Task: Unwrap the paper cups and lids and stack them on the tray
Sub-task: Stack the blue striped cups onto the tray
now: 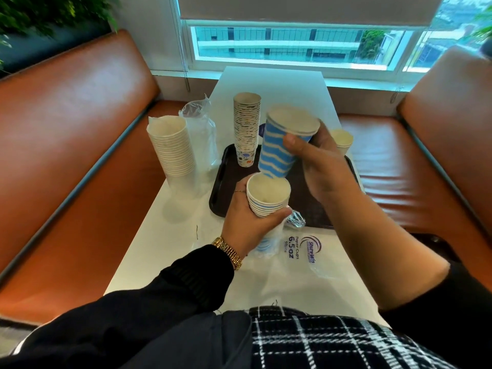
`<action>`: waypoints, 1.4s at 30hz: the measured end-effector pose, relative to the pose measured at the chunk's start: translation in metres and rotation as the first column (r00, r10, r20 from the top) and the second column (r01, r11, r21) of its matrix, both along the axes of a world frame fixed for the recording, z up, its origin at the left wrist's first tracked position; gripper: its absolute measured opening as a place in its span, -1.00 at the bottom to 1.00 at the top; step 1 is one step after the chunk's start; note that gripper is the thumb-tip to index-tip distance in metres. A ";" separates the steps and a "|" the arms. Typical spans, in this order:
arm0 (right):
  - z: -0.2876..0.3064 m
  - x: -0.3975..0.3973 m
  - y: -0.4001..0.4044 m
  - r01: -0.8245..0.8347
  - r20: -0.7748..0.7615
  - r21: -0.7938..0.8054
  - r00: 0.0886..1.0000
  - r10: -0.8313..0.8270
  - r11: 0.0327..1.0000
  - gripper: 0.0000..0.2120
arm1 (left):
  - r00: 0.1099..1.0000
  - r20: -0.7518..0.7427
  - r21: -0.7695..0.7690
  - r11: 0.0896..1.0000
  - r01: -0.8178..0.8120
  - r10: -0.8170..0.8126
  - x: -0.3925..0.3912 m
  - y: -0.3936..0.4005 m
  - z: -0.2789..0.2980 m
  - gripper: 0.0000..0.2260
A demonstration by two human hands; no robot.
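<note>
between orange booth seats [80, 134], by a window [292, 43], a white counter [266, 83] bears a dark tray [221, 179]; left hand [246, 219] grips a striped cup stack [267, 199], right hand [319, 166] grips a blue striped cup [282, 147].

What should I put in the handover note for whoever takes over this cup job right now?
Left hand grips a short stack of blue-striped cups, its lower part in plastic wrap.
Right hand holds one tilted blue-striped cup above that stack.
On the dark tray: a tall stack of patterned cups, and a few pale cups behind the right hand.
Off the tray, on the table's left: a white cup stack partly in wrap, and a clear bag whose contents I cannot make out.
Empty printed wrapper lies near the table's front edge.
Left: put blue cups on tray, unwrap and move the rest.
</note>
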State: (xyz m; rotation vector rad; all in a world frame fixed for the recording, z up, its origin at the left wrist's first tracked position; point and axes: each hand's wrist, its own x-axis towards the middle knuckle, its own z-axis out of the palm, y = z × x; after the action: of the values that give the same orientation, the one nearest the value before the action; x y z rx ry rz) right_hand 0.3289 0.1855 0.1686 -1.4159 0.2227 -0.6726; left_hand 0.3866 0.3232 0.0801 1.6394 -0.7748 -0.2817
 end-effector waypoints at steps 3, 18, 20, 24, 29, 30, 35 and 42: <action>0.011 0.019 -0.029 0.103 0.030 -0.047 0.994 -0.102 0.994 -0.32 | 1.000 0.004 0.011 1.000 -0.004 0.004 0.000 0.000 -0.001 -0.26; -0.047 0.119 -0.154 0.352 -0.299 -0.506 0.785 -0.543 0.787 -0.10 | 1.000 0.010 -0.017 1.000 -0.001 0.001 0.000 -0.003 -0.004 -0.27; -0.059 0.122 -0.154 0.322 -0.358 -0.518 0.760 -0.543 0.792 -0.09 | 1.000 0.021 -0.014 1.000 0.004 -0.003 0.001 -0.003 -0.003 -0.27; -0.082 0.122 -0.151 0.235 -0.503 -0.531 0.686 -0.526 0.814 -0.10 | 0.999 0.040 -0.007 1.000 0.006 -0.005 0.003 -0.004 -0.003 -0.27; -0.089 0.115 -0.148 0.143 -0.597 -0.510 0.650 -0.469 0.848 0.01 | 0.999 0.040 -0.011 1.000 0.013 -0.012 0.003 -0.004 -0.005 -0.26; -0.087 0.113 -0.147 0.147 -0.600 -0.504 0.649 -0.468 0.851 0.04 | 0.999 0.038 -0.016 1.000 0.015 -0.014 0.003 -0.004 -0.005 -0.27; -0.071 0.097 -0.130 0.317 -0.528 -0.419 0.677 -0.513 0.851 -0.10 | 1.000 0.003 -0.039 0.999 0.021 -0.021 0.003 -0.003 -0.007 -0.28; -0.048 0.033 -0.064 0.272 -0.370 0.015 0.896 -0.247 0.962 -0.77 | 1.000 0.001 -0.013 1.000 0.026 -0.026 0.004 -0.002 -0.008 -0.27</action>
State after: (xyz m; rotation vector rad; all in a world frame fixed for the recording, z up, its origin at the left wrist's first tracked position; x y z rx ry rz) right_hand 0.3616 0.1217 0.1208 -1.4524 0.7340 -0.6067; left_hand 0.3910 0.3209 0.0720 1.6181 -0.7975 -0.2933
